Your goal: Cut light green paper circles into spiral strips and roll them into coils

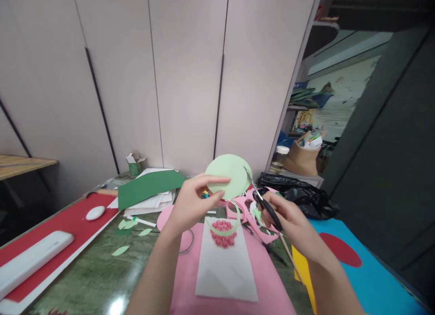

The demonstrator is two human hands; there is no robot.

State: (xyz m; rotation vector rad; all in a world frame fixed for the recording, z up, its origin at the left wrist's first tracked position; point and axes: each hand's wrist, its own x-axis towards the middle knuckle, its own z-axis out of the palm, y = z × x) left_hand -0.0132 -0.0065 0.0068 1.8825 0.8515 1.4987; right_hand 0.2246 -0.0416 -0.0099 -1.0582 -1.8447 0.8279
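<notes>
My left hand [195,201] pinches a light green paper disc [229,172] and holds it upright above the table. My right hand [288,222] grips black-handled scissors [263,201], whose blades touch the disc's right edge. A thin curl of cut green paper [226,229] hangs down from the disc. Below it lies a white paper sheet [226,267] bearing a cluster of small pink rolled pieces [222,231], on top of pink paper [185,283].
Dark green paper [147,186] covers a white stack at the back. Green leaf cut-outs [127,226] lie on the green marble table [91,278]. A white mouse [95,212] and white keyboard [30,258] rest on red paper. A black bag [299,192] and blue sheet [374,278] lie at right.
</notes>
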